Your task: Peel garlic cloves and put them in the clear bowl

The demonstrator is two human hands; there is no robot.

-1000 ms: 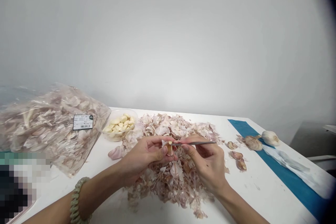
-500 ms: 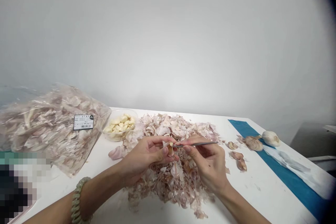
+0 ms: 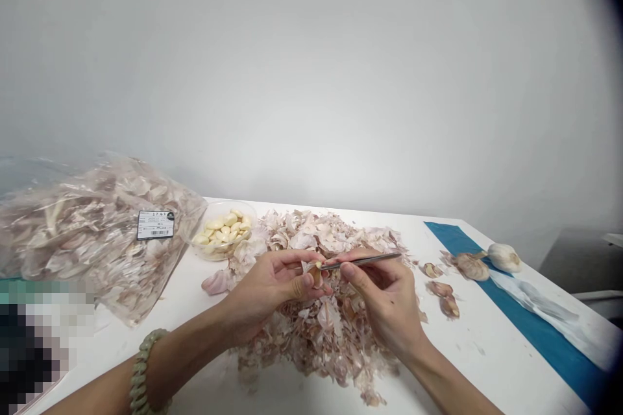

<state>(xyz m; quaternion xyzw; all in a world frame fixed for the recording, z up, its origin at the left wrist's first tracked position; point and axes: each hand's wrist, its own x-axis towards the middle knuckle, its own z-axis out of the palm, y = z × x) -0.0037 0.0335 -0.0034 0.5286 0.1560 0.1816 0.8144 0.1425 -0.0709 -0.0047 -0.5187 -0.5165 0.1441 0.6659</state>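
Observation:
My left hand (image 3: 272, 288) pinches a garlic clove (image 3: 317, 275) between thumb and fingers, its brown papery skin partly loose and a pale end showing. My right hand (image 3: 384, 295) is closed round a thin pointed metal tool (image 3: 372, 260), held like a pen; its exact kind is unclear. The tool's tip touches the pale end of the clove, or lies very close to it. Both hands are above a wide heap of garlic skins (image 3: 335, 331). A clear plastic bowl (image 3: 198, 248) of peeled cloves (image 3: 226, 228) stands behind my left hand.
At left lies a large clear bag of garlic skins (image 3: 97, 227) with a price label (image 3: 155, 225). Unpeeled cloves (image 3: 448, 303) lie right of the heap. A blue strip (image 3: 520, 318) bears a white garlic bulb (image 3: 504, 257), a browner bulb (image 3: 471, 266) and a white plastic bag (image 3: 540, 301).
The tool has tilted a little, its rear end now higher, and my right hand has shifted slightly left. My left hand still pinches the clove in nearly the same place.

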